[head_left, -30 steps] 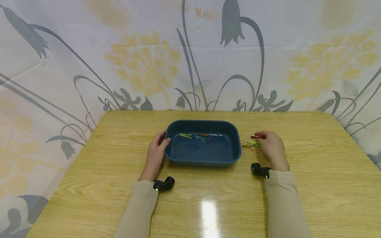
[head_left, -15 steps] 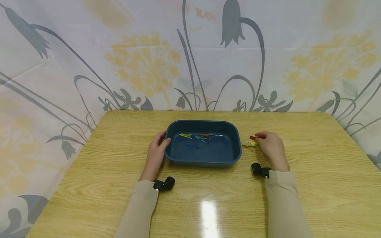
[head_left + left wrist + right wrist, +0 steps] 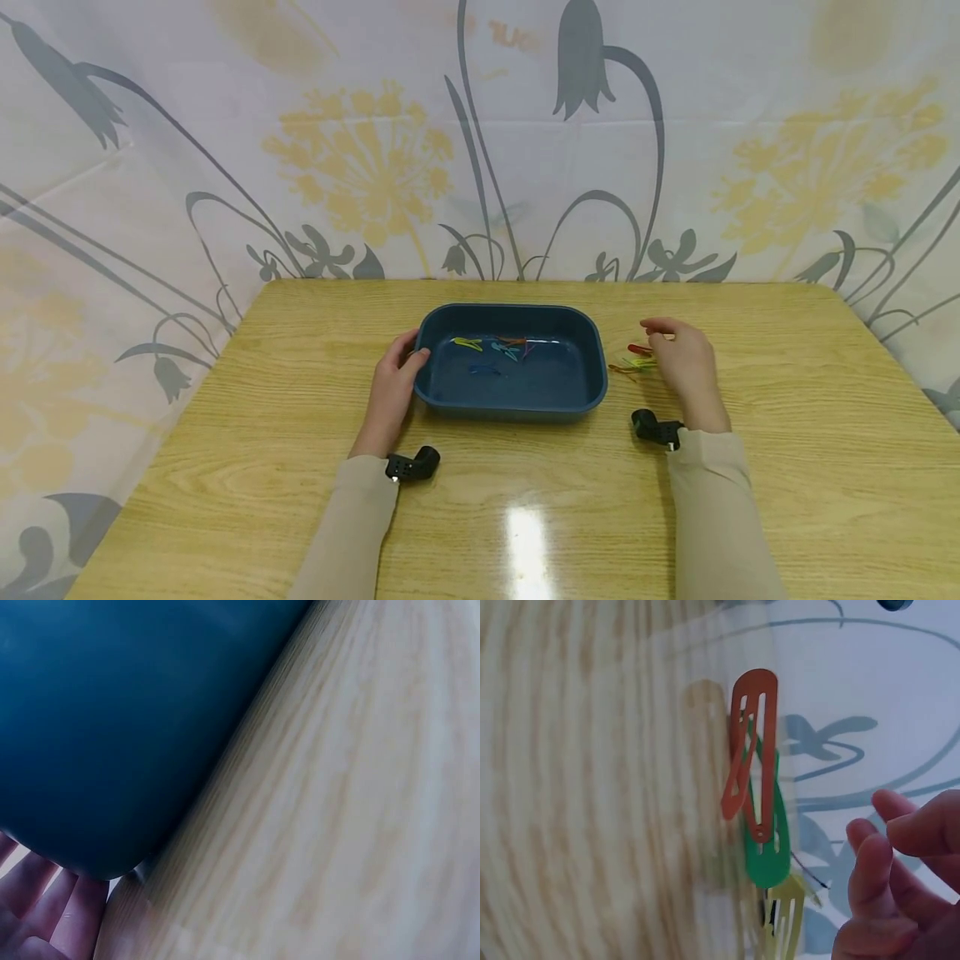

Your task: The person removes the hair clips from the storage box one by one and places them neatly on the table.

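Observation:
My left hand (image 3: pixel 395 375) grips the left side of a dark blue tray (image 3: pixel 517 408), thumb over the rim and fingers along the outer wall. In the left wrist view the fingers (image 3: pixel 71 911) touch the tray's wall (image 3: pixel 127 735). Just right of the tray, my right hand (image 3: pixel 686 358) hovers beside a small pile of snap hair clips, holding nothing. A red hair clip (image 3: pixel 639 350) lies partly on a green hair clip (image 3: pixel 769 866), with a yellow hair clip (image 3: pixel 793 900) beside them in the right wrist view. An orange-brown hair clip (image 3: pixel 621 369) sits nearest the tray.
Inside the tray lie several hair clips, among them a yellow clip (image 3: pixel 467 342), a light blue clip (image 3: pixel 505 351) and a dark blue clip (image 3: pixel 483 369). The wooden table (image 3: pixel 300 358) ends at a flowered curtain (image 3: pixel 525 192) behind.
My right hand has let go of the red hair clip, which now rests on the pile, and the fingers have lifted away from it. The left hand and tray stay put.

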Motion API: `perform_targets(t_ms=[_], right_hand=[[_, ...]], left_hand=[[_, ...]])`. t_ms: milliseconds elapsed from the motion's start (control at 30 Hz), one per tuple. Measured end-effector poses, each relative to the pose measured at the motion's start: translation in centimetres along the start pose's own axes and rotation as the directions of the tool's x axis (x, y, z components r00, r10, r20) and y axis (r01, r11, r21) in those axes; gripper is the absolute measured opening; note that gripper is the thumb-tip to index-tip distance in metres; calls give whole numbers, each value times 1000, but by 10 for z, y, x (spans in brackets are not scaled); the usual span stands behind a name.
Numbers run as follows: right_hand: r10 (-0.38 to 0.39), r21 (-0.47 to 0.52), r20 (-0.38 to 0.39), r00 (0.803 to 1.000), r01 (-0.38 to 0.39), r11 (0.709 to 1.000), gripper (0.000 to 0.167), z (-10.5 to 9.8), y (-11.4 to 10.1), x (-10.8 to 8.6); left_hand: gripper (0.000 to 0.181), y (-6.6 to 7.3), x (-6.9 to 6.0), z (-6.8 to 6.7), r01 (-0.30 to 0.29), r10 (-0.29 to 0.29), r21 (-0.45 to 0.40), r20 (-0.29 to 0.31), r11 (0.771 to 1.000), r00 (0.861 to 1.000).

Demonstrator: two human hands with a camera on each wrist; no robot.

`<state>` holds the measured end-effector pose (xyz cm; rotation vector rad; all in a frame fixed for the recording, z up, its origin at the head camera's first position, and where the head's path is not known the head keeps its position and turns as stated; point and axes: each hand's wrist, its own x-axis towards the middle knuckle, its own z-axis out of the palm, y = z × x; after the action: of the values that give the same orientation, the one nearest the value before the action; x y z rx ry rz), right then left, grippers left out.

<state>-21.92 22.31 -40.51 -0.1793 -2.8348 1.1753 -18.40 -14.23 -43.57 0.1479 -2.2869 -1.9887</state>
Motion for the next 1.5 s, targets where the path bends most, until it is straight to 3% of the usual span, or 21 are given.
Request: perform_targets(t_ms=[100, 167, 267, 333, 400, 767, 1500], right_hand=[[-36, 12, -36, 999, 36, 999, 39, 10, 17, 14], [-52, 43, -41, 998, 54, 998, 37, 12, 17, 16], [-112, 91, -16, 994, 113, 989, 36, 12, 11, 15], [-132, 145, 54, 990, 124, 982, 35, 3, -10, 3], [-169, 148, 93, 981, 154, 977, 36, 0, -16, 0], [-249, 88, 148, 957, 238, 967, 37, -4, -32, -4], [-315, 49, 159, 936, 311, 949, 36, -12, -62, -16]], left_hand=[[36, -1, 0, 0, 3, -3, -7, 2, 1000, 1000], [37, 3, -2, -1, 10, -10, -13, 10, 1000, 1000], [38, 13, -7, -1, 20, -20, -14, 19, 1000, 1000], [39, 20, -11, 0, 28, -27, -13, 25, 1000, 999], [40, 23, -12, 0, 29, -28, -14, 30, 999, 999], [36, -3, 2, 0, -5, 5, -3, 7, 1000, 1000], [36, -1, 1, 0, -10, 10, -9, 4, 1000, 1000]])
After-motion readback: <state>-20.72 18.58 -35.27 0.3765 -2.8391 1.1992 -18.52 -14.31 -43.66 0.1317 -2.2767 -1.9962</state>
